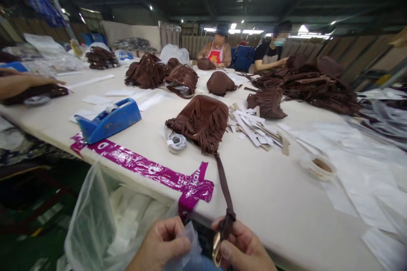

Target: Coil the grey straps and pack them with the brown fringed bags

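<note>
Clamping the strap (224, 182) beside its buckle (216, 245), your right hand (243, 245) sits at the near edge of the desk (280, 203); your left hand (165, 241) pinches plastic (193, 239). Avoid tugging: the bag (206, 120) lies inward from that edge.

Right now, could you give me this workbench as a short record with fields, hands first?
Left hand: pinching thin translucent plastic
Right hand: holding the brown strap near its gold-toned clasp
Strap's other end: at the brown fringed bag, lying on the table
Left of bag: blue tape dispenser
Right of bag: loose pale strips
Table edge: purple printed tape
Across table: person in red apron; person in dark top
</note>
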A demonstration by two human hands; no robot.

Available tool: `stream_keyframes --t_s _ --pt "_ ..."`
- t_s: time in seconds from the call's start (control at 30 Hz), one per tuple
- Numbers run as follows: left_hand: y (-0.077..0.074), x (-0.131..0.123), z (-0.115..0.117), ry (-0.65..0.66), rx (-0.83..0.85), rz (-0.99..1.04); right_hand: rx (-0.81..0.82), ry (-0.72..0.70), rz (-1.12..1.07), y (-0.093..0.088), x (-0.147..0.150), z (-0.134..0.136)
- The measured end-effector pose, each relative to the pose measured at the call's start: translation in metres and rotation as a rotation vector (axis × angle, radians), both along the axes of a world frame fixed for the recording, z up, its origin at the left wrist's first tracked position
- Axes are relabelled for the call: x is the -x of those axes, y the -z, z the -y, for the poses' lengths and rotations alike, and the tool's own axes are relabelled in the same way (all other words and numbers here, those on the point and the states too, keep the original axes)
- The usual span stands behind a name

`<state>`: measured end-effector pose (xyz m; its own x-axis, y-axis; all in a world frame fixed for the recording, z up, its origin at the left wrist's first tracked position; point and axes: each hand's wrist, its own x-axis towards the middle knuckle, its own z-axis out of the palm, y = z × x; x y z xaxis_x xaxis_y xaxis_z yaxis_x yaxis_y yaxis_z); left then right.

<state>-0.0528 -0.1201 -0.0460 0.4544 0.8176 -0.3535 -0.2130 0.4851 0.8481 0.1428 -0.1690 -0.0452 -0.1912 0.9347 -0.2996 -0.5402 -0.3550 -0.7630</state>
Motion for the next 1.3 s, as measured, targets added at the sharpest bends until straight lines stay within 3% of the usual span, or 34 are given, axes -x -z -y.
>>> stream_keyframes --t_s 0.17,0.37,0.53,0.83,1.17,1.3 --pt "0.006 0.002 0.006 0.003 -0.064 -0.080 0.015 0.117 0.147 -0.006 0.009 -0.008" --pt "0.009 0.002 0.007 -0.036 -0.434 -0.229 -0.016 0.102 0.248 -0.009 0.017 -0.014" --pt "0.009 0.004 0.007 0.011 -0.596 -0.330 0.005 0.133 0.271 -0.015 0.017 -0.017" --pt "0.019 0.002 0.006 0.038 -0.605 -0.323 0.034 0.113 0.304 -0.023 0.021 -0.019" --pt "0.026 -0.001 0.006 0.151 -0.591 -0.388 0.022 0.084 0.364 -0.025 0.021 -0.022" --pt "0.029 0.000 0.009 0.122 -0.601 -0.407 0.019 0.097 0.374 -0.026 0.021 -0.022"
